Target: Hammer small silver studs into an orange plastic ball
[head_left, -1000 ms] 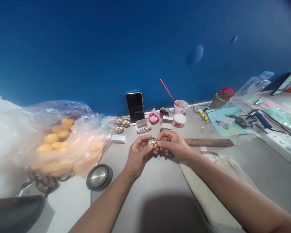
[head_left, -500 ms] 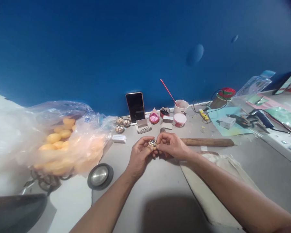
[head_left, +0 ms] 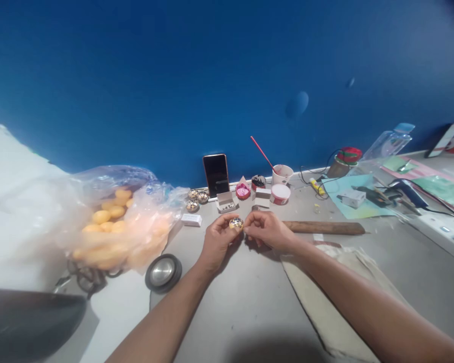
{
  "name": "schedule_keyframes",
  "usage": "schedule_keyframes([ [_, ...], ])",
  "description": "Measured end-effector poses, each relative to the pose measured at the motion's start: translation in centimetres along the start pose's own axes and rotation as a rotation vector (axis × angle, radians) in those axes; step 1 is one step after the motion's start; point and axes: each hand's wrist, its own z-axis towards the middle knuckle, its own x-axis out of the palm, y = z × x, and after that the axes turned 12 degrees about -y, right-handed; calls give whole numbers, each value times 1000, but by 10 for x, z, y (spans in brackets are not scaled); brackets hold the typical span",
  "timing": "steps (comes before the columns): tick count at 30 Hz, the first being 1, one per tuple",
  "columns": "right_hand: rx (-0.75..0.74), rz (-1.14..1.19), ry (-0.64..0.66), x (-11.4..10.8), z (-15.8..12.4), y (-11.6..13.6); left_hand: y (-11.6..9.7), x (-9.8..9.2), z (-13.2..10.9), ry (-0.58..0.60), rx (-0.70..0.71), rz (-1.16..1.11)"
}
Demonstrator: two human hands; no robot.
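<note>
Patterned ball is sitting right in the middle of the scene, gold and silver, over the grey table! Nearest of all, a dark curved object is filling the near left corner, while a pale cloth is spreading across the near right. Just beyond, a dark-rimmed metal disc is resting at left. And now the hands: the left hand is gripping the ball between thumb and fingertips; the right hand is holding its fingers pinched narrow just right of it, and whether they're gripping anything, I can't tell. A wooden rod is lying farther right. At far left, a clear bag is bulging with yellow balls; beyond the hands, an open box is showing small shiny bits, and behind it a phone is leaning against the blue wall.
</note>
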Motion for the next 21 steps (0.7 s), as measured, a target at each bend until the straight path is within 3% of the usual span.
schedule_keyframes([
  [4,-236,-224,-199,-11,8,-7,-1,0,0,-5,11,11],
  [7,-364,-603,-285,-31,14,-6,0,0,1,14,18,7],
  [10,-287,-901,-176,-55,16,0,0,-1,2,5,78,8],
  [15,-136,-982,86,-78,13,4,0,1,2,-24,56,1],
  [21,-119,-1058,56,-72,12,3,2,1,6,-64,99,41],
])
